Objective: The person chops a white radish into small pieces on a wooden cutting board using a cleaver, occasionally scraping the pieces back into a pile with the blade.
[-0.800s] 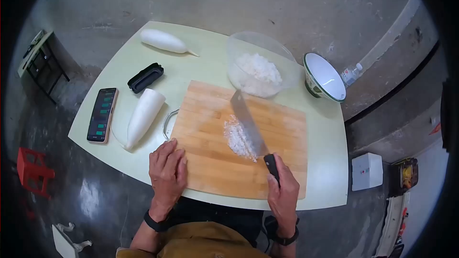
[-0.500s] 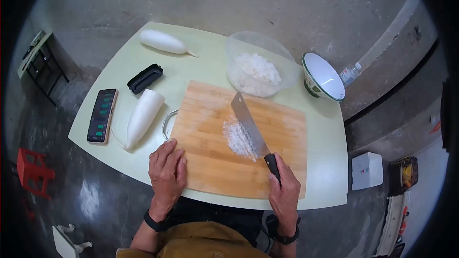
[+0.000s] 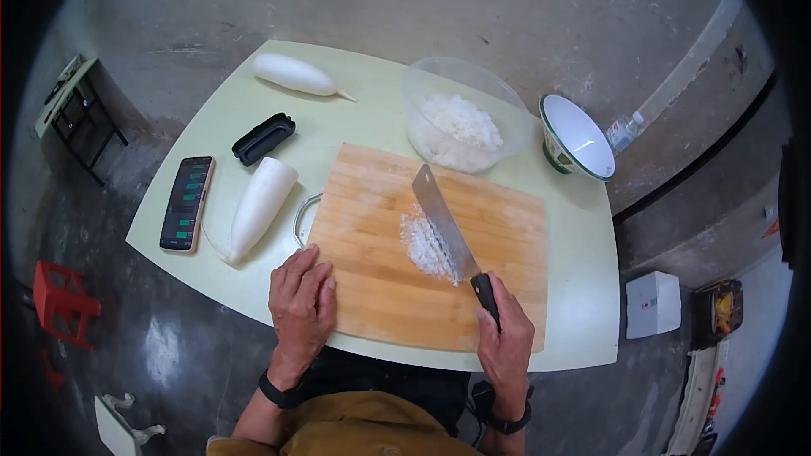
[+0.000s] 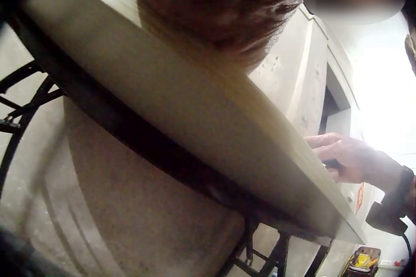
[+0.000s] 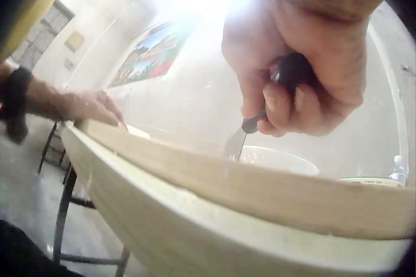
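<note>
My right hand [image 3: 507,333] grips the black handle of a cleaver [image 3: 446,224]. Its blade stands on the wooden cutting board [image 3: 363,304], along the right side of a small heap of finely chopped white pieces [image 3: 427,245]. In the right wrist view, the fingers [image 5: 279,105] curl round the handle. My left hand [image 3: 300,304] rests at the board's near left corner, its fingers extended over the edge and holding nothing. A plastic bowl [image 3: 414,76] with more chopped white pieces stands behind the board.
Left of the board lie a cut white radish [image 3: 262,203], a phone [image 3: 186,203], a black case [image 3: 263,138] and a metal ring-like handle [image 3: 300,224]. A whole radish [image 3: 296,73] is at the back. At right stand a green-rimmed bowl [image 3: 579,135] and a bottle [image 3: 623,131].
The head view has shifted a little, moving the whole scene slightly right. The cleaver stays beside the heap, and both hands keep nearly the same places on the board.
</note>
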`<state>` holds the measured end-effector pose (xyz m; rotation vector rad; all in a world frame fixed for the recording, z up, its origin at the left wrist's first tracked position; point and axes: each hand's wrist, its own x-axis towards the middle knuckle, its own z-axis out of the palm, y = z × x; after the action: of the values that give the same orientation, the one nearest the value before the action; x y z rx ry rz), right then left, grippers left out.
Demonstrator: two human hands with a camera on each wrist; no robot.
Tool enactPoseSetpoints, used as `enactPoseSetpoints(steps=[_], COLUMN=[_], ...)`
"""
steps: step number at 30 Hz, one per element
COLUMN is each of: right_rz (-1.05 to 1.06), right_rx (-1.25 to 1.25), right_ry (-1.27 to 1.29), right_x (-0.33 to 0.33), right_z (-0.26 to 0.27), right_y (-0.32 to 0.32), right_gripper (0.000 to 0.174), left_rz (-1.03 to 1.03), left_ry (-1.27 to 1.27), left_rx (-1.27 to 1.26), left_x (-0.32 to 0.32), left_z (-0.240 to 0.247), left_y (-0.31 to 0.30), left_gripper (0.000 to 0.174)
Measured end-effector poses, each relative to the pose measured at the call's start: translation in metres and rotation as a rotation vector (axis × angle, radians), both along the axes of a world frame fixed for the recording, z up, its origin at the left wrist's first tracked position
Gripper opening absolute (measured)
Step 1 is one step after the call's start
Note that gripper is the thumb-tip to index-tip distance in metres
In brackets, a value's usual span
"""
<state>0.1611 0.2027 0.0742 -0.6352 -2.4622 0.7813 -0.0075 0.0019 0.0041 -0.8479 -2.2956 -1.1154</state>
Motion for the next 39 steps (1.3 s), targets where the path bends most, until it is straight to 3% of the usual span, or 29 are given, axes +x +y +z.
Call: enactPoseSetpoints(steps=[5,9,11,14,21,26,30,32,39], right_rz=[-0.026,-0.028,-0.054,-0.041,-0.027,-0.046,-0.062,-0.044,0.227], right_rx=[-0.006,0.037,0.065,0.036,0.01,0.013,-0.044,0.004,-0.202], right_ry=[0.116,0.021,0.146,0.043,0.088,0.119,0.007,0.141,0.033], right_x=[0.001,0.004,0.002,0.003,0.006,0.006,0.005,0.006,0.007], right_z=[-0.004,-0.002,-0.002,-0.006,-0.004,0.002,-0.001,0.002,0.012], right_y=[-0.002,0.001,-0.001,0.005,0.002,-0.003,0.0,-0.01,-0.035], right_gripper=[0.05,0.05,0.049,0.049,0.048,0.048,0.048,0.048,0.05], left_rz=[0.01,0.01,0.003,-0.001,0.003,0.025,0.04,0.024,0.035], left_ry=[-0.007,-0.013,-0.017,-0.026,-0.025,-0.018,-0.027,-0.044,-0.141], left_rx=[-0.02,-0.02,-0.02,-0.019,-0.003,0.152,0.154,0.189,0.286], left_x=[0.003,0.004,0.004,0.005,0.007,0.005,0.006,0.007,0.008], left_z=[0.0,-0.003,-0.003,-0.001,-0.002,-0.01,-0.009,-0.008,-0.009], left_y=[0.0,-0.001,-0.001,-0.001,-0.001,-0.001,-0.002,-0.005,-0.006], left_gripper=[0.021,0.021,0.021,0.021,0.021,0.04,0.044,0.04,0.038])
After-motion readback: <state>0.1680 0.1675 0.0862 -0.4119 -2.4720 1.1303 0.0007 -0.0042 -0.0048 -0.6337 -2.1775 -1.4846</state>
